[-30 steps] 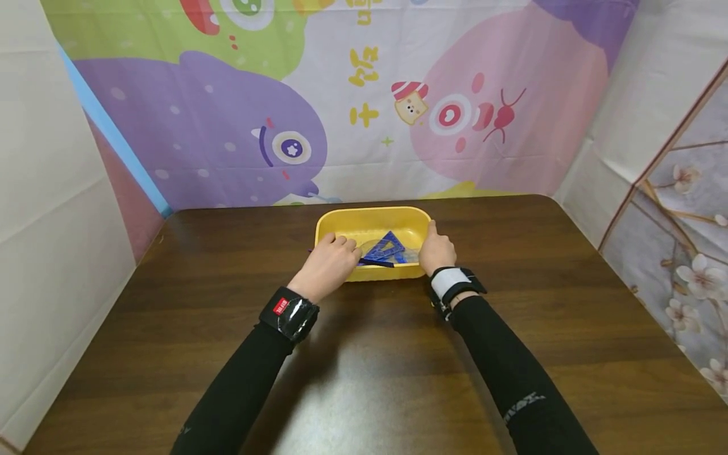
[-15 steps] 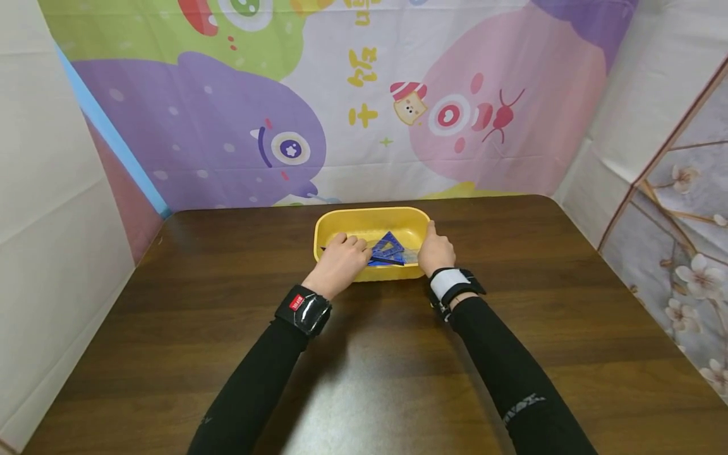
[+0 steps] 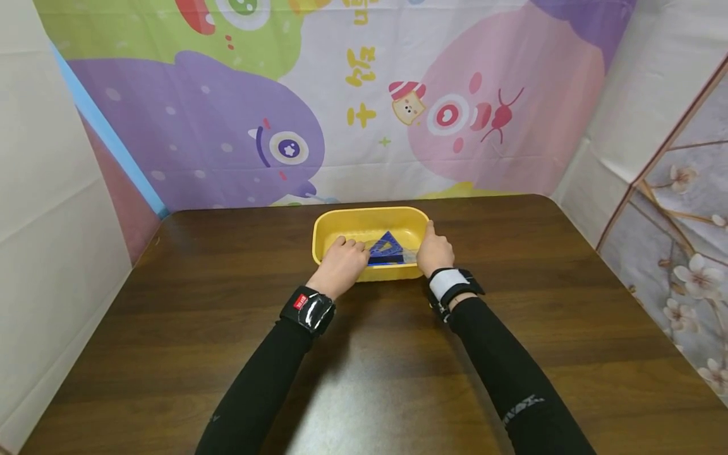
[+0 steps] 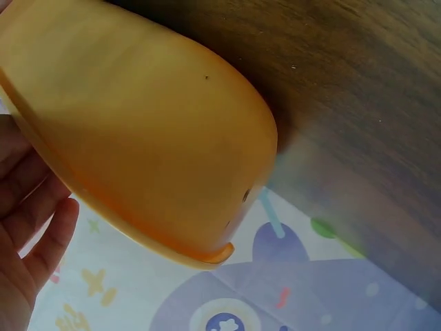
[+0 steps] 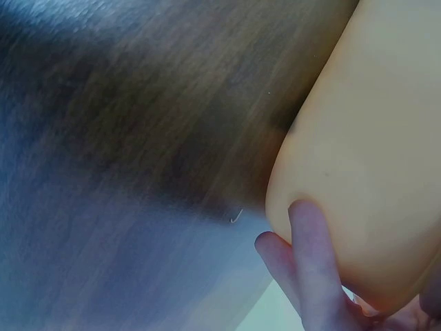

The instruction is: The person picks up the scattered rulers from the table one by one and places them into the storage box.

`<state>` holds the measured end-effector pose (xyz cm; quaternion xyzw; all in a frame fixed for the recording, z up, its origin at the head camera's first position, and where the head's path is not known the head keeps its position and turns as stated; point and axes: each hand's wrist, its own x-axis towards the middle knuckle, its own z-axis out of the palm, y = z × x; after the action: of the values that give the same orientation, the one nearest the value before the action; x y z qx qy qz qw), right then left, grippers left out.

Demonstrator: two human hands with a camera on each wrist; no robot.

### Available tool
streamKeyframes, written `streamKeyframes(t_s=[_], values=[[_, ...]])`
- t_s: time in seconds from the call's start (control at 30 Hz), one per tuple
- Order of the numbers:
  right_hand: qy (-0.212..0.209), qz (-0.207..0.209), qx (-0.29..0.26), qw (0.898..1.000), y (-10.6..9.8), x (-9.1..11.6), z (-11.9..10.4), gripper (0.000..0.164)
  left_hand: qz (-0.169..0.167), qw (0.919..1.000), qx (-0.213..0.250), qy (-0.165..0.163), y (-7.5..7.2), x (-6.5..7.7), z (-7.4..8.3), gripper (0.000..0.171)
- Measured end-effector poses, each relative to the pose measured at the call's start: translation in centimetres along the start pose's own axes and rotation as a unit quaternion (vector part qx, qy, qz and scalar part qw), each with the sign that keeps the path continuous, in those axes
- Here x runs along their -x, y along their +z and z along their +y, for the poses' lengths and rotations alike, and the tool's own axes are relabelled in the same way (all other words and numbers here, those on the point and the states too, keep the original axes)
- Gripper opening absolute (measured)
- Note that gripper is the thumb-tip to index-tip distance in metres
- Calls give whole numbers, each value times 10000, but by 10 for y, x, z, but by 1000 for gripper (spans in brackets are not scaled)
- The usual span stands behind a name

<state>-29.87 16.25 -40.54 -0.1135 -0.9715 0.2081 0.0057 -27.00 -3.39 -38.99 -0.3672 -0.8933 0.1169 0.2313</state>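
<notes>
A yellow plastic basket (image 3: 370, 218) stands near the table's back edge. My right hand (image 3: 435, 251) grips its right end; in the right wrist view, fingers (image 5: 313, 255) lie against the outer wall. Over the near rim reaches my left hand (image 3: 343, 265), its fingertips hidden inside the basket. The left wrist view shows fingers (image 4: 52, 238) by the rim, but not what they hold. Inside lie a blue set square (image 3: 382, 244) and clear plastic pieces (image 3: 409, 255). A dark flat strip (image 3: 388, 260) lies beside the left fingertips, its left end hidden.
The brown wooden table (image 3: 375, 366) extends in front of the basket. A cartoon-printed cloth (image 3: 364, 158) hangs behind it. Pale panels (image 3: 57, 253) stand at the left, and a flowered one (image 3: 682, 253) at the right.
My left hand has moved right along the basket's near rim. The dark strip, earlier slanting from the left hand over the rim, now lies level inside. My right hand stays on the basket's right end.
</notes>
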Motion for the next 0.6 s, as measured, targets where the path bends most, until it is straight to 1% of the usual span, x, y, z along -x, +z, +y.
streamKeyframes(t_s=[0.1, 0.23, 0.37, 0.5, 0.6], values=[[26, -18, 22, 10000, -1, 1, -1, 62, 10, 10000, 37, -17, 1, 1, 0, 16], [37, -61, 66, 10000, -3, 2, -1, 61, 106, 9999, 107, -80, 1, 3, 0, 14], [54, -88, 74, 9999, -4, 2, -2, 61, 202, 9990, 265, -283, -2, 7, 0, 12], [67, -82, 65, 9999, -5, 2, -1, 62, 514, 9958, 494, -581, -7, 16, -1, 7], [67, -66, 59, 9999, -6, 1, -2, 63, 823, 9902, 696, -887, -11, 26, -1, 5]])
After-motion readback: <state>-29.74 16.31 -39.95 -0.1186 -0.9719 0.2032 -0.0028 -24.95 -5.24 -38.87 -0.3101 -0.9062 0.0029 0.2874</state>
